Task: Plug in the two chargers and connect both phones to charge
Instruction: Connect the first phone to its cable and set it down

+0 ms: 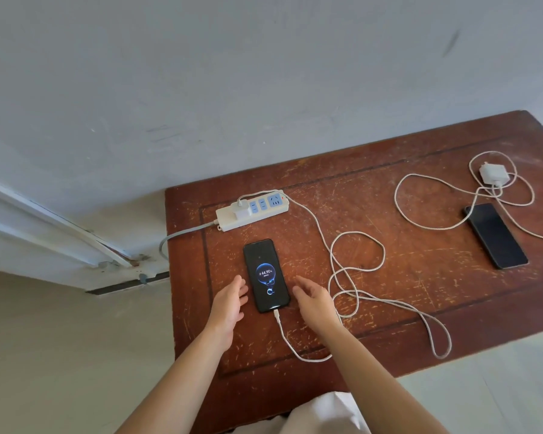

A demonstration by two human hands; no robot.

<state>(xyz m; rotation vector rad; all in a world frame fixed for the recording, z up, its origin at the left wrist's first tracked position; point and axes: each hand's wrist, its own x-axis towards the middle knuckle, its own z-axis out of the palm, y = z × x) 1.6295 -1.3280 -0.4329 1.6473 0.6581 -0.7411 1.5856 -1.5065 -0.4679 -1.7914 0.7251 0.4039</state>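
Observation:
A black phone (266, 275) lies flat on the wooden table (420, 277), its screen lit with a charging graphic reading 44.90%. A white cable (355, 270) runs from its bottom port in loops to a white charger (242, 210) plugged into the white power strip (252, 210). My left hand (229, 300) and my right hand (314, 300) hover open on either side of this phone, touching nothing. A second dark phone (496, 235) lies at the right with a blank screen. A second white charger (493, 174) lies loose behind it with its cable (420, 214) coiled around.
The power strip's grey cord (182, 233) drops off the table's left edge toward the floor. A grey wall stands behind the table. White skirting and pipes (60, 233) run along the floor at the left. A white cloth (323, 415) shows at the bottom edge.

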